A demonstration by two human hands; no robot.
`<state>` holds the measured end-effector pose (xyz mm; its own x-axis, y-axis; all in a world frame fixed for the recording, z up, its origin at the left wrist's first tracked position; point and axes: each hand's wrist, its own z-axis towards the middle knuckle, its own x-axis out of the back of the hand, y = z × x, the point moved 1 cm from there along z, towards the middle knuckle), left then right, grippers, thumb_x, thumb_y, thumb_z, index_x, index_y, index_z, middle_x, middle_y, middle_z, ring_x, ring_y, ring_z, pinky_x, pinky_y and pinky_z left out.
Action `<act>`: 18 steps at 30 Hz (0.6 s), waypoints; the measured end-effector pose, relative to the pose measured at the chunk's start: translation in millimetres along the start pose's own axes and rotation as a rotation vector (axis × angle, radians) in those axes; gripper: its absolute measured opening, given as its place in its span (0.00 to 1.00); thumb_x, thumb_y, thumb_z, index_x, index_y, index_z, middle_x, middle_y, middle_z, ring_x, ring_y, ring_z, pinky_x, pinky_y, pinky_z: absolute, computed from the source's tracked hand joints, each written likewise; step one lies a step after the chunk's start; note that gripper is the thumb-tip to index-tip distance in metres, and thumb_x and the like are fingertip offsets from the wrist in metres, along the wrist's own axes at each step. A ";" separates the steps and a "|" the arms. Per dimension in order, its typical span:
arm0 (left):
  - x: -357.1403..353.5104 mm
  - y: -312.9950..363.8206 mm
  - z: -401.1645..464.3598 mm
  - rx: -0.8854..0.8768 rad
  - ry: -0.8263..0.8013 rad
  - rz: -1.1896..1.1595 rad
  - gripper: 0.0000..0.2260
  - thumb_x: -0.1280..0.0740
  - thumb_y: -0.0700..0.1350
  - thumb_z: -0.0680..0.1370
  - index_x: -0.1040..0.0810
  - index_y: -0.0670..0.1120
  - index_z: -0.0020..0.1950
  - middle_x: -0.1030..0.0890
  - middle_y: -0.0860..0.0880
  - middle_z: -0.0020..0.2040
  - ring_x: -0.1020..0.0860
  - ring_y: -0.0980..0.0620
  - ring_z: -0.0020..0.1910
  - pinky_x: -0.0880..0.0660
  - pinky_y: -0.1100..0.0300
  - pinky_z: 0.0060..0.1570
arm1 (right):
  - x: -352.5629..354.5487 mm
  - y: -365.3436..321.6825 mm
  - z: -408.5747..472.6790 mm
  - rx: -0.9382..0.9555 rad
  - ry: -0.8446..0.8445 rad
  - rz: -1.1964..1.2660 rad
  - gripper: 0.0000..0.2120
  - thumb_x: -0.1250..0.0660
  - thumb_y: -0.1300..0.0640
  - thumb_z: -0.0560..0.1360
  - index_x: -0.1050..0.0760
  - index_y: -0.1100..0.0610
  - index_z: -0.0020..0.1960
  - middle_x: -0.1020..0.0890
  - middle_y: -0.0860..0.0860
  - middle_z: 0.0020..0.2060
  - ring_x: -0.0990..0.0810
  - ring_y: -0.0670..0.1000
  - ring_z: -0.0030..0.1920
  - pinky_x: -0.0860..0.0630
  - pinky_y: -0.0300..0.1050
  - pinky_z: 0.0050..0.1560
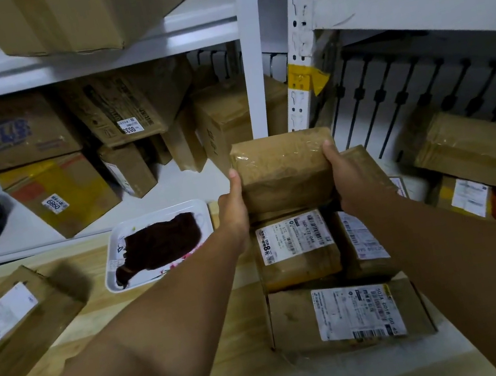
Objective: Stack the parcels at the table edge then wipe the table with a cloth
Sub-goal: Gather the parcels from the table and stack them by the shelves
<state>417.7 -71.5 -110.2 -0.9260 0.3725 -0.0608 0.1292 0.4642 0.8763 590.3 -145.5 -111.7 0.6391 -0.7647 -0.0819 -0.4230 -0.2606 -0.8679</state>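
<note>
Above the labelled parcel (pixel 296 247) that tops the group near the far edge of the wooden worktop (pixel 167 303), both hands hold a plain brown parcel (pixel 284 168) wrapped in clear tape. Left hand (pixel 233 211) grips its left side, thumb up along the edge and fingers curled out of sight beneath; right hand (pixel 349 182) grips its right side in the same way, thumb on top. Whether the held parcel touches the labelled parcel below cannot be told.

Just right of the labelled parcel stands a second parcel (pixel 362 241) with its label facing up, and nearer the person than the labelled parcel lies a wider flat parcel (pixel 350 315) with a large white label. Left of the labelled parcel, a white tray (pixel 116 269) sits on the worktop with a dark brown cloth (pixel 160 241) lying crumpled in it. Well to the left of the labelled parcel, another long parcel (pixel 16 321) lies slanted at the worktop's left side. Behind the labelled parcel, white shelving (pixel 247 56) carries many cardboard boxes.
</note>
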 end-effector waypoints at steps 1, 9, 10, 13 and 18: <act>-0.1 0.7 -0.2 0.002 0.005 -0.011 0.34 0.48 0.71 0.75 0.38 0.50 0.73 0.27 0.48 0.64 0.27 0.49 0.52 0.29 0.51 0.52 | 0.7 0.4 2.2 0.000 0.005 0.019 0.59 0.33 0.22 0.52 0.45 0.48 0.75 0.34 0.53 0.72 0.31 0.59 0.69 0.35 0.65 0.68; 0.2 -2.1 -3.5 0.029 0.011 0.026 0.38 0.48 0.74 0.72 0.36 0.49 0.72 0.26 0.47 0.65 0.27 0.48 0.54 0.30 0.50 0.52 | 8.4 9.6 9.0 0.032 0.000 0.102 0.62 0.32 0.20 0.46 0.40 0.46 0.74 0.30 0.51 0.70 0.29 0.57 0.67 0.34 0.66 0.67; 0.5 -1.0 -6.7 0.023 0.006 0.033 0.37 0.48 0.73 0.73 0.36 0.48 0.72 0.26 0.47 0.65 0.27 0.48 0.54 0.31 0.51 0.52 | 8.1 9.5 6.9 0.035 0.005 0.100 0.62 0.32 0.20 0.45 0.39 0.47 0.73 0.30 0.51 0.70 0.29 0.57 0.67 0.34 0.65 0.67; 3.1 -0.3 -7.6 -0.005 -0.007 0.069 0.33 0.49 0.68 0.77 0.37 0.47 0.72 0.28 0.46 0.63 0.29 0.49 0.53 0.33 0.52 0.52 | 7.0 4.6 -10.4 0.071 0.029 0.085 0.55 0.34 0.21 0.50 0.34 0.49 0.70 0.27 0.51 0.67 0.27 0.58 0.64 0.32 0.64 0.66; 11.0 9.2 -16.6 -0.060 -0.014 0.138 0.33 0.50 0.68 0.77 0.37 0.46 0.73 0.30 0.44 0.70 0.29 0.47 0.57 0.33 0.51 0.55 | 4.3 -12.2 -42.8 0.330 0.288 -0.143 0.36 0.38 0.31 0.69 0.35 0.52 0.69 0.29 0.54 0.66 0.29 0.57 0.65 0.30 0.59 0.64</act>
<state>402.9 -76.5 -95.0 -0.8961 0.4404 0.0559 0.2328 0.3590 0.9039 570.8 -170.7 -80.5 0.4520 -0.8795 0.1491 -0.0861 -0.2093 -0.9740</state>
